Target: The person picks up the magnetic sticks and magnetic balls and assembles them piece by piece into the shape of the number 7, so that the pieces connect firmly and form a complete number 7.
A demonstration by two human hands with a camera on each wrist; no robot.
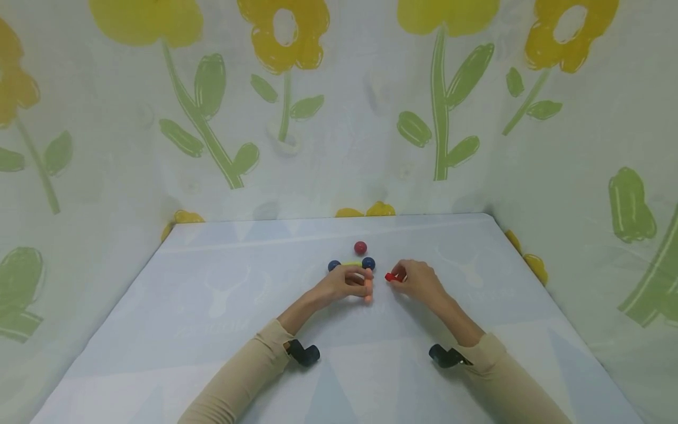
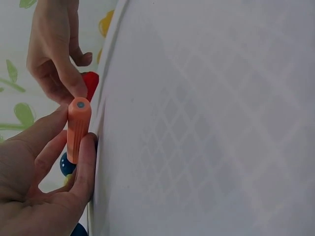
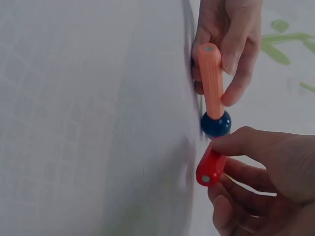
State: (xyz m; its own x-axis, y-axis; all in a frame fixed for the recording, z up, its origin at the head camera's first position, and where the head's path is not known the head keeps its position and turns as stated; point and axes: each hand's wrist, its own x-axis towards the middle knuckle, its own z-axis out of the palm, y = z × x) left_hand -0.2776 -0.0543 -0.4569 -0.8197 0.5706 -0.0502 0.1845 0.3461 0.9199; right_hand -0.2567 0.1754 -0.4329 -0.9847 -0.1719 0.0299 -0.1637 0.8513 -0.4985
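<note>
My left hand [image 1: 341, 284] pinches an orange magnetic building rod [image 2: 78, 130] between thumb and fingers; a small metal disc shows in its end. The rod's far end is right at a dark blue ball [image 3: 215, 124]. In my right hand [image 1: 421, 281] a red magnetic rod [image 3: 211, 164] is pinched, tilted, just to the right of the orange one. A yellow-green rod [image 1: 352, 264] lies behind the left fingers, between that blue ball and a second blue ball [image 1: 334, 266]. Part of it is hidden by the left hand.
A red ball [image 1: 361, 247] sits a little farther back on the white-covered table [image 1: 212, 365]. Flower-printed cloth [image 1: 339, 147] hangs behind the table's far edge and along both sides. Black wrist cameras [image 1: 304, 353] are strapped near both sleeves.
</note>
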